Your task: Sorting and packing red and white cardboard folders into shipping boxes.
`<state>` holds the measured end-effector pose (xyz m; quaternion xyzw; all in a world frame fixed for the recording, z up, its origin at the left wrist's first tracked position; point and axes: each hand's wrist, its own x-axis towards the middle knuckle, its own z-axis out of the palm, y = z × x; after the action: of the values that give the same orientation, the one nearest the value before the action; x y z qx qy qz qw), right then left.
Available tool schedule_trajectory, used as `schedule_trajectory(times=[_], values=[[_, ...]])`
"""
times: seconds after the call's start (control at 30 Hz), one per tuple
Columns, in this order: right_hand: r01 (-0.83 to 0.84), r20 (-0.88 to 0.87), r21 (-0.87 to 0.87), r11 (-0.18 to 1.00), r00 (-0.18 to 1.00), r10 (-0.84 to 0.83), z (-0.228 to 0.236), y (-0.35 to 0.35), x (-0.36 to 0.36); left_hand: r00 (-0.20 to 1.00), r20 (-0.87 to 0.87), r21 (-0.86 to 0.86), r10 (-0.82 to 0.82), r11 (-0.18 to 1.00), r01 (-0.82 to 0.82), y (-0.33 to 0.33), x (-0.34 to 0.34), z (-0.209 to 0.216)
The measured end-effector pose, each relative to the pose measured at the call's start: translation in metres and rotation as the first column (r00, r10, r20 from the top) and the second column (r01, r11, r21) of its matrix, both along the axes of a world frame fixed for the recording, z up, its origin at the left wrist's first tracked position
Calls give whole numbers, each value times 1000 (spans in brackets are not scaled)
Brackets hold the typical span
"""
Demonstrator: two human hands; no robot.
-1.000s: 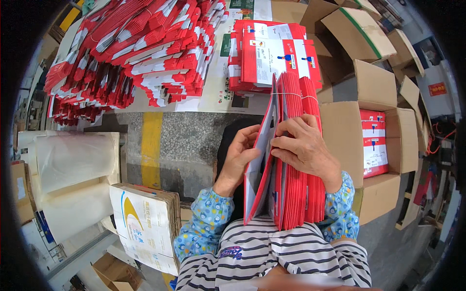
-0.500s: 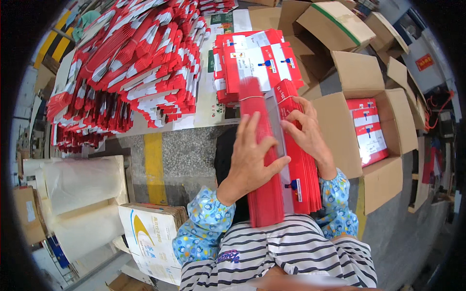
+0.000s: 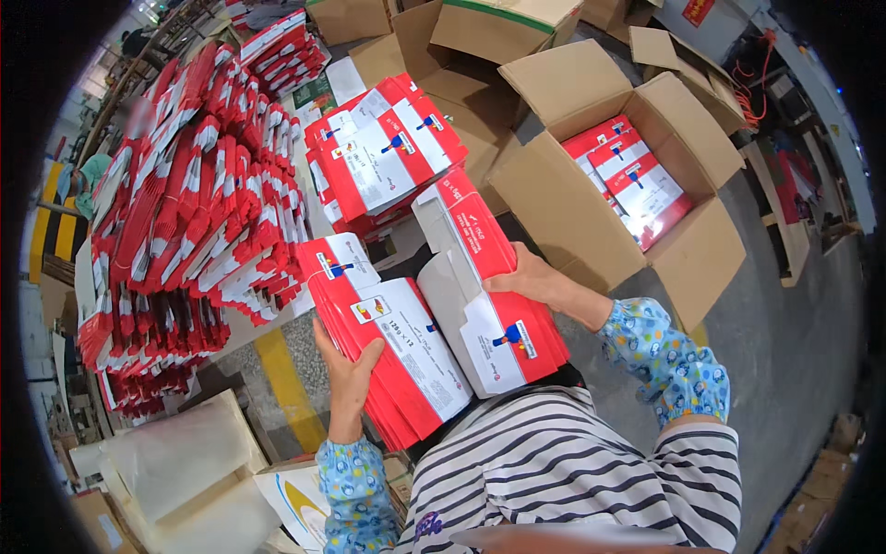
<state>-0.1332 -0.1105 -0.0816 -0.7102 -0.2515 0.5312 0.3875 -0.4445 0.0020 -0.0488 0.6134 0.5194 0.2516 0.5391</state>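
Two bundles of flattened red-and-white cartons rest across my lap, splayed apart in a V. My left hand [image 3: 346, 371] grips the outer edge of the left carton bundle [image 3: 411, 355], thumb on top and fingers along its side. The right carton bundle [image 3: 475, 226] is held by my right hand [image 3: 535, 277], its thumb over the red edge and the other fingers partly hidden behind. Between the bundles, greyish inner card surfaces show. A thin band seems to cross the far end of the right bundle.
A tall, uneven pile of folded red-and-white cartons [image 3: 185, 203] rises at the left. Ahead lies a neater carton stack [image 3: 374, 157]. To the right stands an open cardboard box [image 3: 577, 222] with similar cartons inside. A cream-coloured padded object [image 3: 175, 462] is at lower left.
The bundles have turned from upright, red edges showing, to splayed with white printed faces upward. My hands have moved apart to their outer sides. The whole view has swung to the right.
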Motion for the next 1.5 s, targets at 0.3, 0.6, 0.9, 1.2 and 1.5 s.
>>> schedule_trajectory(times=[0.3, 0.6, 0.9, 1.2, 1.5], values=[[-115, 223, 407, 906, 975, 23, 90, 5, 7, 969, 214, -60, 124, 992, -114, 0, -25, 23], [-424, 707, 542, 725, 696, -122, 290, 17, 36, 620, 658, -444, 428, 885, -140, 18, -99, 22], [-962, 903, 114, 246, -3, -429, 287, 56, 14, 697, 589, -553, 408, 833, -20, -11, -51, -79], [-998, 823, 60, 6, 46, -566, 210, 68, 9, 746, 488, -661, 453, 750, -23, -11, -65, -74], [-965, 957, 253, 73, 238, -166, 40, 72, 40, 826, 415, -626, 381, 779, -44, 4, -50, -50]])
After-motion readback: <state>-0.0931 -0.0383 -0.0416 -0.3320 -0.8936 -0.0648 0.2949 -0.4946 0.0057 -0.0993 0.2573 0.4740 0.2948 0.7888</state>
